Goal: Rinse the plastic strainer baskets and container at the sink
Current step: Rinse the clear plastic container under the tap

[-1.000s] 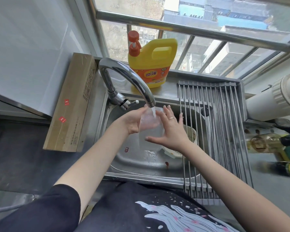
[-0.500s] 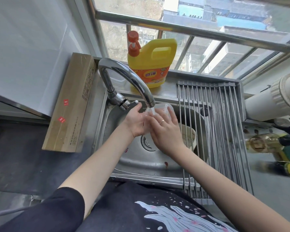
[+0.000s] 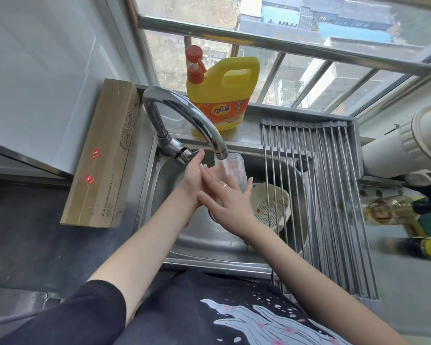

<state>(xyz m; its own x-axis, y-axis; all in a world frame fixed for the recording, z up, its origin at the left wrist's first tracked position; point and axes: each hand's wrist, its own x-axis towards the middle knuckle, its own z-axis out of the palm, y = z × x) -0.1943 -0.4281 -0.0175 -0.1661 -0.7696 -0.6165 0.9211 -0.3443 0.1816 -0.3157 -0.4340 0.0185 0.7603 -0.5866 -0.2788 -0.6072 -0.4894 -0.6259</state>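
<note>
At the left of the frame a long cardboard box (image 3: 102, 155) leans along the counter beside the steel sink (image 3: 209, 242). Just right of it the curved tap (image 3: 184, 118) arches over the basin, and a yellow detergent jug (image 3: 222, 93) stands behind it on the sill at upper centre. Below the spout, in the middle of the frame, the clear plastic container (image 3: 233, 170) sits tilted between both hands. The left hand (image 3: 193, 178) lies against its near side with fingers extended, and the right hand (image 3: 224, 197) presses flat on it, fingers straight and spread. Whether either hand curls round the container cannot be told. To the right, a cream strainer basket (image 3: 271, 207) rests in the basin, partly under the roll-up drying rack (image 3: 334, 195) covering the sink's right part.
</note>
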